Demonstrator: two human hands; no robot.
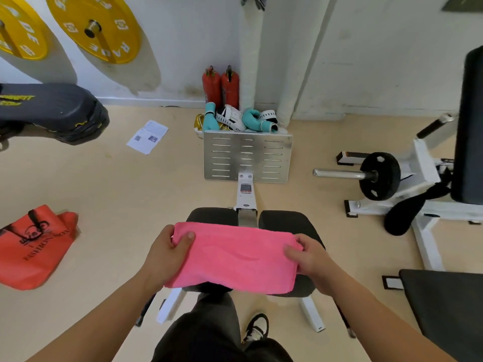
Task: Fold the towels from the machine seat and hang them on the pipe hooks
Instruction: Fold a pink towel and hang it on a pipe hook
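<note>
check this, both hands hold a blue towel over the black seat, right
Not quite: the towel is pink, not blue. The head view shows the left hand and right hand holding it over the black seat.

Black padded machine seat (pixel 287 221) mostly hidden under pink cloth towel (pixel 235 257), leftmost yellow round weight plate (pixel 18 32) cut by left edge, white paper sheet (pixel 147 137) with print unreadably small
</note>
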